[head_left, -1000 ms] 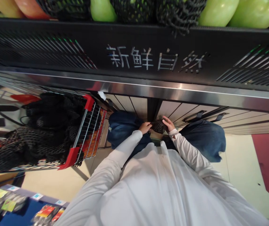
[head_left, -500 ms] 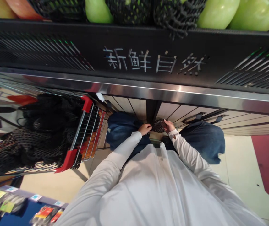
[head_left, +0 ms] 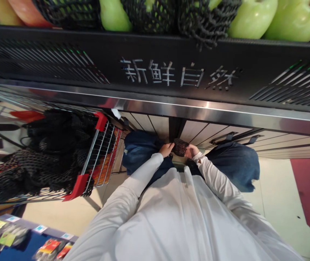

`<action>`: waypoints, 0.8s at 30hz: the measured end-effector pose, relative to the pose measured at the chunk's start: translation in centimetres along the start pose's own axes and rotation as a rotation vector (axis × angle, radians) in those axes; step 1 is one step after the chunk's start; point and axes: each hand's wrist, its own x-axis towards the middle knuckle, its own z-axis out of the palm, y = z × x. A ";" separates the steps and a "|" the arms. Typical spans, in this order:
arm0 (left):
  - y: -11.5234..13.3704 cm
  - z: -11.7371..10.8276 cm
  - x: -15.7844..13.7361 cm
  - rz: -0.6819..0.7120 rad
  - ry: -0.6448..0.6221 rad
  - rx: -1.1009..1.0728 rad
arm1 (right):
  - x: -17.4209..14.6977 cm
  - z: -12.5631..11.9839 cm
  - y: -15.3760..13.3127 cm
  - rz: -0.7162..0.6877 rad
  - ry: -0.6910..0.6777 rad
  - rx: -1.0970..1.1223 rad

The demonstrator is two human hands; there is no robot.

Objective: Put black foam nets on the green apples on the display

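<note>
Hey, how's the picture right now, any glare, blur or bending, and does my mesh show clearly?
Head view: light glints off the steel rail and green fruit; head view: the packets at lower left look smeared; head view: wide-angle distortion stretches things near the edges; head view: the mesh between left hand and right hand is dark, its detail unclear.

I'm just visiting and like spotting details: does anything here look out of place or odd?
One black net trails loose strands over the black panel, unlike its neighbours, and a white scrap sticks out alone below the steel strip. The netted item between left hand and right hand is too small to judge.
</note>
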 end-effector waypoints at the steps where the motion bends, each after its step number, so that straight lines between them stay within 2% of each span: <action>1: 0.0 0.0 0.0 -0.004 0.000 -0.018 | -0.1 0.1 0.3 -0.008 -0.015 -0.024; 9: 1.1 -0.2 -0.2 0.100 -0.044 -0.299 | 0.8 0.3 1.3 -0.122 -0.051 -0.198; 12: 1.0 -0.2 0.1 0.064 -0.029 -0.427 | 0.9 -0.3 1.4 -0.176 -0.042 -0.274; 17: 0.3 -0.1 0.7 -0.041 0.065 -0.626 | 1.0 -1.6 1.7 -0.201 -0.001 -0.482; 19: 0.3 -0.1 0.6 -0.061 0.023 -0.683 | 1.5 -1.7 1.9 -0.228 0.022 -0.568; 24: 0.7 0.7 -0.2 -0.112 -0.250 -0.712 | 2.6 -1.3 1.8 -0.356 0.164 -0.737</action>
